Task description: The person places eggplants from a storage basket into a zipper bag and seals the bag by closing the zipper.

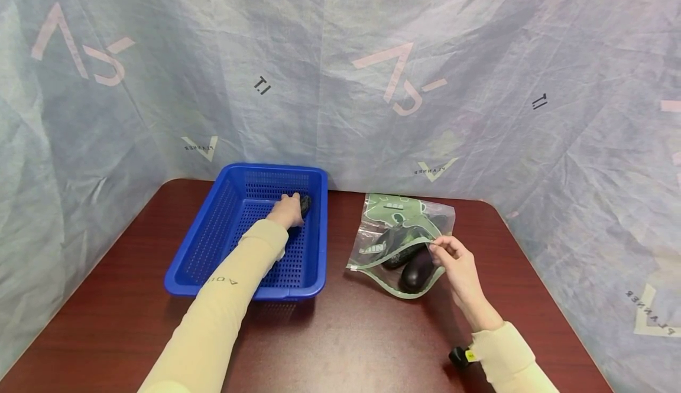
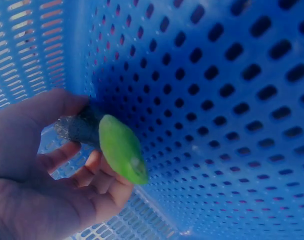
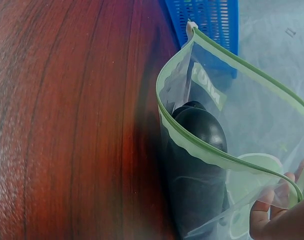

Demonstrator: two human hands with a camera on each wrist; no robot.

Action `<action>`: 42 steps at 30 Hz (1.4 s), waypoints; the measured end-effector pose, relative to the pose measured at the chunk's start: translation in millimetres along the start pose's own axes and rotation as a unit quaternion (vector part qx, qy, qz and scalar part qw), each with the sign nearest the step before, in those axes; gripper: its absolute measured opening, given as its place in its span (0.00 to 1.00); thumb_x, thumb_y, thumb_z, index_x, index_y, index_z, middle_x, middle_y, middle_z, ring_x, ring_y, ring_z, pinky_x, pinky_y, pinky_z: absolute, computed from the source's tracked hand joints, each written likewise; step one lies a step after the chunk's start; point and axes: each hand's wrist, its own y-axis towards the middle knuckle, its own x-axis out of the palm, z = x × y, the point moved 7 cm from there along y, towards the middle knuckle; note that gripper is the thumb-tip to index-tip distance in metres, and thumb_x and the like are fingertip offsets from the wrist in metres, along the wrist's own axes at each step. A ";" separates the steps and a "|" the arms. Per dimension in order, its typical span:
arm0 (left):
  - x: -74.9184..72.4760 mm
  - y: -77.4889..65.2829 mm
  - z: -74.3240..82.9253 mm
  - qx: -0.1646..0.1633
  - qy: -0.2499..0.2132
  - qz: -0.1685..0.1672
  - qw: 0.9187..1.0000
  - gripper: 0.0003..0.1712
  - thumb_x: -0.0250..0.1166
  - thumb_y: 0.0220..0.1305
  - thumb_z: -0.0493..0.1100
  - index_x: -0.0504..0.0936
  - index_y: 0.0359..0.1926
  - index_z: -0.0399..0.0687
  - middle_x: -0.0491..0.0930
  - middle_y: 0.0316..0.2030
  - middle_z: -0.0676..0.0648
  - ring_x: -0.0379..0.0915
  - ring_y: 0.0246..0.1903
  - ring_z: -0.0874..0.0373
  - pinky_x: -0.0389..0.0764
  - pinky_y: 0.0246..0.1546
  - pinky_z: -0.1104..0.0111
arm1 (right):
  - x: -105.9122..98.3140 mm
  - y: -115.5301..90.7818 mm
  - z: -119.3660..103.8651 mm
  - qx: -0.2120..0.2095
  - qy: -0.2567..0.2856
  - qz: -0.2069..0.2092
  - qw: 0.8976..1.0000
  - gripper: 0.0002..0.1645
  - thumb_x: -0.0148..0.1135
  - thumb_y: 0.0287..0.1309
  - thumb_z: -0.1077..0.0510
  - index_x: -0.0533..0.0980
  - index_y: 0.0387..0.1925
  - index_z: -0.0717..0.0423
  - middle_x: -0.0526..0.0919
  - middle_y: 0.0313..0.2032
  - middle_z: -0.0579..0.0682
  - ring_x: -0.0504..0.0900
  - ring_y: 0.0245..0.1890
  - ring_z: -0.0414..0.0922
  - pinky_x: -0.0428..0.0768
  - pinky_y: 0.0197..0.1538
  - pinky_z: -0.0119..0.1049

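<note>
In the head view, my left hand [image 1: 288,210] reaches into a blue plastic basket [image 1: 320,245]. Its thumb and fingers curl around a dark, rough-skinned vegetable [image 1: 305,205] whose exact kind I cannot tell. The left wrist view shows a bright green oval part [image 2: 123,149] in front of this dark body [image 2: 82,127]; whether they are one thing is unclear. My right hand [image 1: 459,269] pinches the rim of a clear zip bag [image 1: 372,227] with green edging, holding its mouth apart. Inside lie a dark, glossy eggplant [image 1: 418,272] and another dark, speckled vegetable [image 1: 402,256].
The basket and bag stand on a reddish-brown wooden table [image 1: 346,346]. A white zip slider [image 3: 191,27] sits at the bag's corner. Near the right sleeve is a small black object [image 1: 459,356] with a yellow tag. Grey printed sheeting [image 1: 330,85] surrounds the table's back and sides.
</note>
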 end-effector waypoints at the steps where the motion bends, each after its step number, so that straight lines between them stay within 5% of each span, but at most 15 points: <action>1: -0.8 -1.3 -0.2 0.001 0.000 -0.001 1.000 0.46 0.66 0.58 0.43 0.50 0.71 0.40 0.54 0.65 0.27 0.60 0.60 0.29 0.68 0.55 0.45 | 0.4 -0.1 -0.2 0.000 0.000 -0.001 1.000 0.11 0.65 0.55 0.61 0.72 0.35 0.65 0.75 0.23 0.43 0.74 0.26 0.37 0.77 0.33 0.30; 14: -9.0 -7.2 -5.4 0.004 0.031 -0.027 0.999 0.41 0.58 0.63 0.37 0.47 0.72 0.40 0.56 0.68 0.32 0.61 0.62 0.36 0.71 0.53 0.50 | 4.3 -0.2 -1.0 0.000 0.007 0.000 1.000 0.11 0.65 0.55 0.63 0.72 0.34 0.65 0.75 0.22 0.44 0.74 0.25 0.37 0.76 0.32 0.30; 22: -13.4 -5.8 -10.6 0.007 0.043 -0.049 0.998 0.42 0.56 0.63 0.35 0.45 0.73 0.40 0.56 0.68 0.32 0.67 0.58 0.39 0.70 0.38 0.58 | 5.3 0.1 -1.6 -0.001 0.011 -0.002 1.000 0.09 0.63 0.56 0.65 0.72 0.35 0.66 0.74 0.22 0.44 0.73 0.25 0.37 0.75 0.31 0.29; 27: -20.5 -13.8 -8.3 0.012 0.055 -0.052 0.997 0.41 0.56 0.62 0.34 0.47 0.73 0.40 0.57 0.68 0.32 0.66 0.59 0.38 0.70 0.37 0.58 | 4.8 0.4 0.4 -0.001 0.012 -0.001 1.000 0.08 0.63 0.56 0.65 0.72 0.35 0.66 0.74 0.21 0.43 0.72 0.25 0.36 0.75 0.31 0.28; 34: -30.5 -26.9 -3.4 0.019 0.070 -0.051 0.996 0.40 0.55 0.61 0.34 0.49 0.72 0.40 0.59 0.67 0.34 0.72 0.39 0.49 0.68 0.28 0.64 | 5.2 0.3 0.9 -0.003 0.018 -0.002 1.000 0.09 0.64 0.55 0.64 0.73 0.34 0.65 0.74 0.21 0.43 0.72 0.24 0.36 0.74 0.30 0.28; 38: -34.6 -30.5 -1.8 0.025 0.072 -0.056 0.996 0.42 0.56 0.60 0.34 0.49 0.72 0.42 0.65 0.64 0.34 0.63 0.24 0.55 0.63 0.23 0.66 | 5.8 0.4 0.4 -0.005 0.020 -0.003 1.000 0.11 0.65 0.54 0.62 0.73 0.34 0.66 0.74 0.21 0.43 0.71 0.24 0.36 0.73 0.30 0.28; 42: -43.8 -37.3 2.8 0.045 0.076 -0.046 0.995 0.42 0.59 0.58 0.34 0.52 0.72 0.40 0.66 0.63 0.33 0.69 0.29 0.52 0.66 0.27 0.64 | 6.2 0.6 -0.7 -0.008 0.018 -0.003 1.000 0.11 0.64 0.55 0.62 0.73 0.34 0.66 0.74 0.21 0.44 0.72 0.24 0.37 0.73 0.30 0.28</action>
